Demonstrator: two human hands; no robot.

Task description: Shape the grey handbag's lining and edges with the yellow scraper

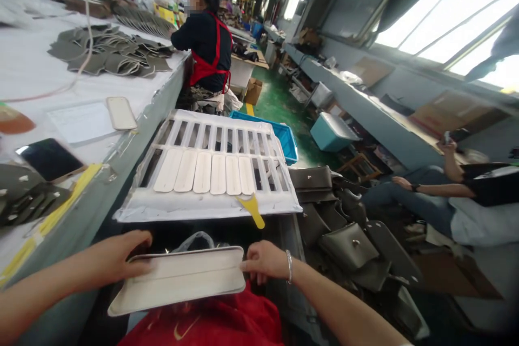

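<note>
Over my lap I hold a long cream panel [190,274] with rounded corners and a crease along its length. My left hand [135,257] grips its left end, thumb on the upper face and fingers behind. At the right end, my right hand [263,260] pinches the edge with bent fingers; a silvery bracelet is on that wrist. Just beyond lies a white slatted rack [194,203] carrying several cream strips [201,172] side by side. A yellow flat spreader-like tool [253,211] rests on the rack's near edge.
The left table bears a phone [51,159], a small cream piece [121,113] and stacked grey-green pieces [113,54]. Dark bags [351,248] are piled at right. A blue crate [286,143] stands behind the rack. One person [208,48] works ahead; another [438,189] sits right.
</note>
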